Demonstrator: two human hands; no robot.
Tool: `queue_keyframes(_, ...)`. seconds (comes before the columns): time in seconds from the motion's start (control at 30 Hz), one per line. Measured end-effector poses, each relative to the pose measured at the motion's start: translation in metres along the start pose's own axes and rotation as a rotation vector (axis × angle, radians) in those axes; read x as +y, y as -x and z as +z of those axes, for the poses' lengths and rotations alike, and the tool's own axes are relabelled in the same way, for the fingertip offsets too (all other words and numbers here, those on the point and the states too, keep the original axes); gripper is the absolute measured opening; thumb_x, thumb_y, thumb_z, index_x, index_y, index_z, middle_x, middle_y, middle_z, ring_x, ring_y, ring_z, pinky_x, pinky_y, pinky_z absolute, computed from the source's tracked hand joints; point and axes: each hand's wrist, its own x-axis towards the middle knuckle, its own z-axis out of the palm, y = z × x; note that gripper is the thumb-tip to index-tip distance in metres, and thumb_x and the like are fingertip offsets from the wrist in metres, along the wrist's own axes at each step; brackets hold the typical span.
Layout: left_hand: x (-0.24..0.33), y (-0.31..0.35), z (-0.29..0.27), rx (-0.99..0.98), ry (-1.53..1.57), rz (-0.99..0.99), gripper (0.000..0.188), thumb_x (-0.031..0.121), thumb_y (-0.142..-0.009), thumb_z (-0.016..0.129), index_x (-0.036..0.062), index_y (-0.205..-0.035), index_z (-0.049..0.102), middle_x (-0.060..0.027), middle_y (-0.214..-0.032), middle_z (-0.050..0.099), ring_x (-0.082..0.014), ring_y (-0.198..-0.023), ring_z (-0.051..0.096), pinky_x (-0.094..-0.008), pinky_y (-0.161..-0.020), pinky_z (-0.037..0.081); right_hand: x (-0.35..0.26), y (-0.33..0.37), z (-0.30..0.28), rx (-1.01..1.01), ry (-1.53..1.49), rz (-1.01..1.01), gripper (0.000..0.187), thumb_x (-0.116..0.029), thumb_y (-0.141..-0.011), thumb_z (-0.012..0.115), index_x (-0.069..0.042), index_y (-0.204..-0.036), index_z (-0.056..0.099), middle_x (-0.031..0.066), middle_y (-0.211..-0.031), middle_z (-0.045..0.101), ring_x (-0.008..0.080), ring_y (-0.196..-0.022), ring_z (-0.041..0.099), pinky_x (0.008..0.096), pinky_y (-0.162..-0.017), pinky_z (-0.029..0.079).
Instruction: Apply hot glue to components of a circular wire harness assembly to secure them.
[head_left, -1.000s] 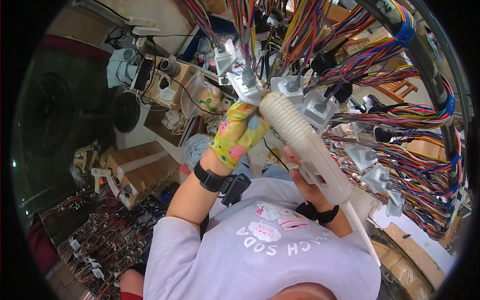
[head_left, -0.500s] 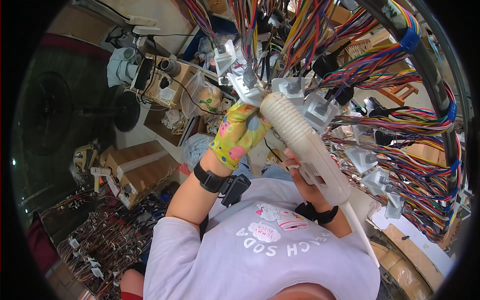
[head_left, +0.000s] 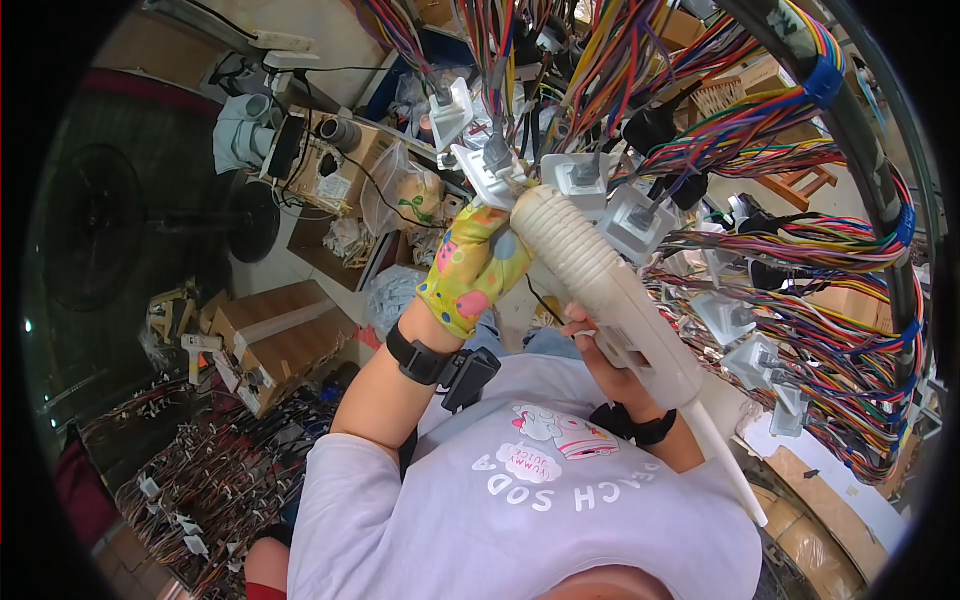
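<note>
Up among the coloured wire bundles (head_left: 800, 300), the left hand (head_left: 475, 265) (gloved) steadies a white connector (head_left: 485, 170) — fingers closed on it — while the right hand (head_left: 610, 365) grips the ribbed cream tool (head_left: 600, 290), best kept square to the connector.

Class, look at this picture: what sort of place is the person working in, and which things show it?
Probably a small wire-harness assembly workshop: bundles of multicoloured wires hang with white connector blocks, cardboard boxes stand on the floor, and the right hand holds a cream handheld tool.

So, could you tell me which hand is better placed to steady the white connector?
Probably the left: the gloved left hand already touches the white connector, while the right hand grips the cream tool.
</note>
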Motion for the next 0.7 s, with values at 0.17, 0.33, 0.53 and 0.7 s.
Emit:
queue_keyframes(0.17,0.000,0.004,0.010,-0.008,-0.193,0.140,0.029,0.007,-0.089,0.055,-0.0038,-0.117,0.053,-0.0159,-0.116,0.059,-0.0263,-0.108,0.058,-0.0376,-0.097,0.046,0.001,0.001,0.000,-0.014,-0.045,0.004,0.035,0.006,-0.077,0.060,0.000,-0.111,0.056,0.0092,-0.090,0.068,0.0149,-0.082,0.066,0.0256,-0.073,0.052)
queue_keyframes(0.33,0.005,-0.004,-0.004,0.025,0.179,-0.091,0.027,0.006,-0.090,0.055,-0.0015,-0.116,0.054,-0.0139,-0.115,0.059,-0.0243,-0.107,0.058,-0.0356,-0.095,0.048,-0.009,-0.003,-0.006,-0.181,0.120,0.006,0.029,0.002,-0.087,0.057,0.000,-0.116,0.051,0.0110,-0.104,0.054,0.0195,-0.098,0.056,0.0317,-0.082,0.053)
queue_keyframes(0.53,0.005,-0.006,-0.005,0.095,0.219,-0.120,0.027,0.006,-0.091,0.055,0.0000,-0.117,0.054,-0.0140,-0.117,0.057,-0.0245,-0.109,0.056,-0.0370,-0.094,0.048,-0.012,-0.003,-0.007,-0.165,0.067,-0.026,0.027,0.003,-0.087,0.056,0.000,-0.113,0.053,0.0111,-0.104,0.054,0.0190,-0.098,0.056,0.0322,-0.081,0.053)
queue_keyframes(0.7,0.006,-0.004,-0.001,0.125,0.210,-0.123,0.027,0.006,-0.090,0.056,0.0004,-0.117,0.054,-0.0135,-0.117,0.058,-0.0247,-0.109,0.056,-0.0372,-0.094,0.048,-0.012,-0.006,-0.010,-0.173,0.016,-0.015,0.026,0.003,-0.087,0.056,0.001,-0.112,0.053,0.0109,-0.105,0.055,0.0184,-0.096,0.057,0.0311,-0.082,0.052)
